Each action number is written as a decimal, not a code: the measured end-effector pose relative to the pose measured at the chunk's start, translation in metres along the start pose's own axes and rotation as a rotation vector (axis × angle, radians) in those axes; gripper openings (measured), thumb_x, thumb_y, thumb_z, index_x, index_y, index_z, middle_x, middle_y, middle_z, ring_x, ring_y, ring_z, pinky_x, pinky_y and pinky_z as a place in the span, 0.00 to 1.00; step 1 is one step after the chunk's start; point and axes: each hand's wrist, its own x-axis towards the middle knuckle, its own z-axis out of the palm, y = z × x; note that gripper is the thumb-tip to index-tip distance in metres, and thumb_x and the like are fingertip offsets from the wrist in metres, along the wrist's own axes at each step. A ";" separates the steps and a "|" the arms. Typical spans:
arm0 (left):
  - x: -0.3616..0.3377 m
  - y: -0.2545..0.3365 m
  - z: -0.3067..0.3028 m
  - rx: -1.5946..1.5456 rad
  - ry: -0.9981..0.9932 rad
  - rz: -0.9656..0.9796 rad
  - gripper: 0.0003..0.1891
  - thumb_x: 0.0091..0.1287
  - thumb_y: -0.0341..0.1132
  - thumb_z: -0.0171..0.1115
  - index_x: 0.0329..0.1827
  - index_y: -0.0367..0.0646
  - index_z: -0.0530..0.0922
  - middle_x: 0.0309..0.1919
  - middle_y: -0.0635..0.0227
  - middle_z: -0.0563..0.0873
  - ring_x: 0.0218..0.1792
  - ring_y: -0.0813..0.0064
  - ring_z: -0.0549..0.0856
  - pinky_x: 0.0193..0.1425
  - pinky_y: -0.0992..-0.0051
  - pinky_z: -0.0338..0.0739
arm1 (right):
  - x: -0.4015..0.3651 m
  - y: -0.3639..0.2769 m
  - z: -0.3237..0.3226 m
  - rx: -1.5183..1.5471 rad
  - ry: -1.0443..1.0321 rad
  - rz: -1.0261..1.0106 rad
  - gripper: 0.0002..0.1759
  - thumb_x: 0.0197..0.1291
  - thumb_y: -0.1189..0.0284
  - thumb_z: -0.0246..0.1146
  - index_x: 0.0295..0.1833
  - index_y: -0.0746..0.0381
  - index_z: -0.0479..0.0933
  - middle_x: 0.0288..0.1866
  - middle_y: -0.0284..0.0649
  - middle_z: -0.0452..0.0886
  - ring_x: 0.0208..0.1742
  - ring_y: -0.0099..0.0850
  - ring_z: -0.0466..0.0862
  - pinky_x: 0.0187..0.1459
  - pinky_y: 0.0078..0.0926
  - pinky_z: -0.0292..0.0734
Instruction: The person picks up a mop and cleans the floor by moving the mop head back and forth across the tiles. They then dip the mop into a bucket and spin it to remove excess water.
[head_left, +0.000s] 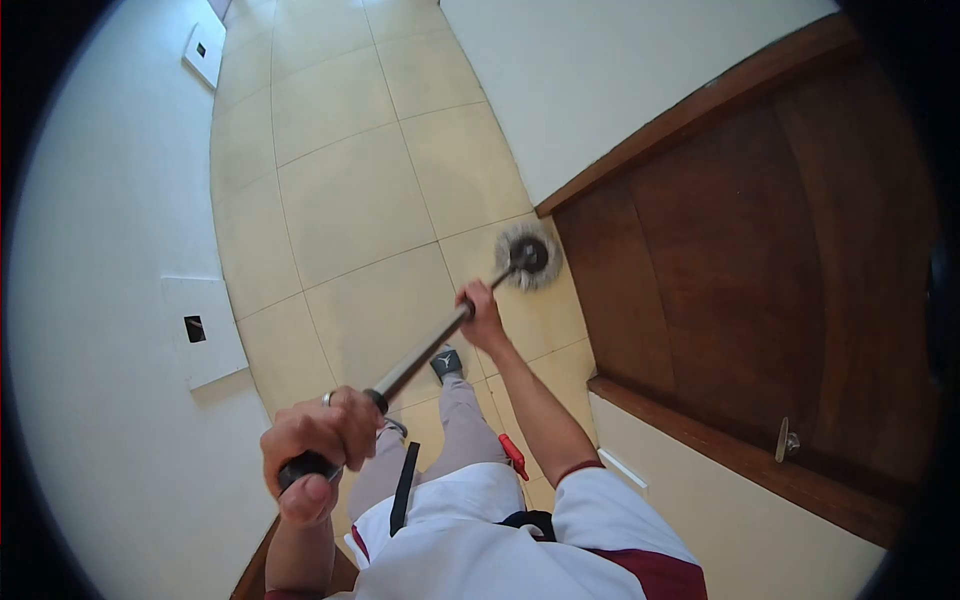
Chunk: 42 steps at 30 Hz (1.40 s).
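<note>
A round mop [503,272] with a grey, shaggy head and black centre rests on the tiled floor [340,215], close to the bottom of a brown wooden door [730,250]. Its metal pole slants back toward my body. My left hand [320,450], with a ring on one finger, is wrapped round the black grip at the pole's upper end. Lower down, nearer the mop head, my right hand [483,315] is closed round the pole.
White walls run along both sides of this narrow passage. On the left wall are two white panels with dark holes, one nearer [205,365] and one farther [203,65]. The door has a metal handle [783,440]. My slippered foot [446,363] stands below the pole.
</note>
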 end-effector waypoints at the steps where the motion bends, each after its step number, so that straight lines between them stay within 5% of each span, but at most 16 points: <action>1: -0.001 -0.012 -0.004 0.036 0.036 0.025 0.19 0.59 0.49 0.58 0.23 0.40 0.69 0.14 0.64 0.75 0.18 0.67 0.75 0.32 0.65 0.73 | 0.010 0.006 0.002 -0.016 -0.003 -0.015 0.07 0.43 0.83 0.56 0.30 0.63 0.67 0.31 0.44 0.70 0.38 0.46 0.73 0.43 0.36 0.67; 7: 0.013 -0.002 -0.014 -0.098 0.027 -0.003 0.22 0.59 0.52 0.58 0.24 0.40 0.69 0.13 0.65 0.74 0.17 0.72 0.75 0.30 0.67 0.73 | -0.049 -0.020 0.003 -0.018 0.145 0.175 0.10 0.43 0.85 0.57 0.32 0.63 0.69 0.32 0.44 0.70 0.39 0.43 0.71 0.41 0.34 0.67; 11: -0.025 -0.026 -0.028 -0.327 -0.198 -0.244 0.24 0.59 0.51 0.60 0.20 0.38 0.68 0.15 0.65 0.73 0.19 0.70 0.74 0.30 0.71 0.71 | -0.149 -0.018 -0.005 -0.090 0.099 0.305 0.14 0.37 0.85 0.60 0.31 0.61 0.66 0.29 0.39 0.67 0.36 0.40 0.69 0.41 0.34 0.65; 16: -0.130 -0.014 -0.075 -0.334 -0.076 -0.185 0.19 0.60 0.44 0.59 0.22 0.36 0.68 0.17 0.65 0.72 0.22 0.68 0.72 0.32 0.67 0.68 | -0.193 -0.012 0.027 -0.207 -0.308 0.173 0.10 0.42 0.79 0.66 0.31 0.59 0.72 0.32 0.42 0.76 0.39 0.44 0.76 0.45 0.38 0.67; 21: -0.253 0.142 -0.172 -0.061 0.069 0.030 0.13 0.60 0.39 0.55 0.25 0.37 0.72 0.19 0.62 0.77 0.21 0.67 0.75 0.32 0.61 0.72 | -0.172 -0.168 0.165 -0.017 -0.646 -0.056 0.16 0.34 0.80 0.71 0.32 0.60 0.74 0.34 0.42 0.78 0.41 0.45 0.77 0.45 0.40 0.68; 24: -0.324 0.249 -0.159 0.302 0.520 0.273 0.18 0.60 0.43 0.56 0.19 0.38 0.68 0.11 0.61 0.74 0.10 0.69 0.74 0.20 0.64 0.73 | -0.190 -0.267 0.280 0.202 -0.940 -0.312 0.17 0.35 0.77 0.72 0.33 0.60 0.74 0.32 0.44 0.77 0.41 0.46 0.76 0.45 0.39 0.68; 27: -0.383 0.282 -0.143 0.535 0.671 0.327 0.19 0.63 0.47 0.56 0.24 0.41 0.67 0.12 0.64 0.73 0.13 0.73 0.73 0.25 0.67 0.73 | -0.211 -0.356 0.376 0.325 -1.187 -0.546 0.12 0.42 0.76 0.66 0.34 0.59 0.73 0.35 0.44 0.76 0.45 0.45 0.76 0.48 0.41 0.67; 28: -0.394 0.275 -0.137 0.576 0.868 0.432 0.18 0.63 0.48 0.56 0.26 0.43 0.65 0.12 0.66 0.71 0.15 0.74 0.72 0.28 0.68 0.71 | -0.222 -0.368 0.410 0.356 -1.194 -0.620 0.12 0.43 0.76 0.64 0.36 0.59 0.73 0.37 0.45 0.75 0.46 0.45 0.75 0.48 0.41 0.67; 29: -0.399 0.266 -0.118 0.623 1.065 0.535 0.18 0.64 0.48 0.56 0.28 0.44 0.64 0.13 0.67 0.70 0.17 0.75 0.70 0.32 0.70 0.70 | -0.217 -0.388 0.407 0.339 -1.284 -0.582 0.11 0.47 0.76 0.62 0.39 0.62 0.73 0.44 0.49 0.74 0.51 0.47 0.73 0.51 0.43 0.69; 33: -0.434 0.245 -0.116 0.649 1.194 0.577 0.19 0.66 0.53 0.50 0.30 0.45 0.64 0.15 0.69 0.67 0.20 0.75 0.69 0.36 0.69 0.68 | -0.228 -0.403 0.384 0.226 -1.201 -0.340 0.12 0.50 0.79 0.58 0.43 0.63 0.72 0.48 0.47 0.74 0.55 0.47 0.73 0.49 0.46 0.74; 38: -0.387 0.226 -0.094 0.532 0.946 0.545 0.21 0.67 0.55 0.48 0.30 0.45 0.65 0.13 0.70 0.67 0.16 0.76 0.69 0.31 0.70 0.70 | -0.223 -0.322 0.290 0.216 -1.000 -0.396 0.14 0.48 0.77 0.63 0.43 0.63 0.71 0.43 0.48 0.75 0.53 0.50 0.74 0.47 0.45 0.73; 40: -0.333 0.187 -0.046 0.462 0.859 0.555 0.24 0.66 0.58 0.47 0.30 0.43 0.65 0.11 0.70 0.68 0.13 0.75 0.70 0.23 0.70 0.70 | -0.220 -0.263 0.201 0.181 -0.728 -0.214 0.21 0.41 0.75 0.71 0.43 0.62 0.72 0.41 0.48 0.74 0.48 0.50 0.74 0.46 0.44 0.72; 42: -0.290 0.136 -0.006 0.303 0.658 0.525 0.26 0.66 0.60 0.50 0.32 0.41 0.68 0.13 0.70 0.71 0.14 0.75 0.73 0.17 0.70 0.68 | -0.220 -0.192 0.124 0.179 -0.577 -0.027 0.23 0.37 0.83 0.69 0.42 0.61 0.72 0.40 0.44 0.72 0.47 0.44 0.72 0.47 0.42 0.72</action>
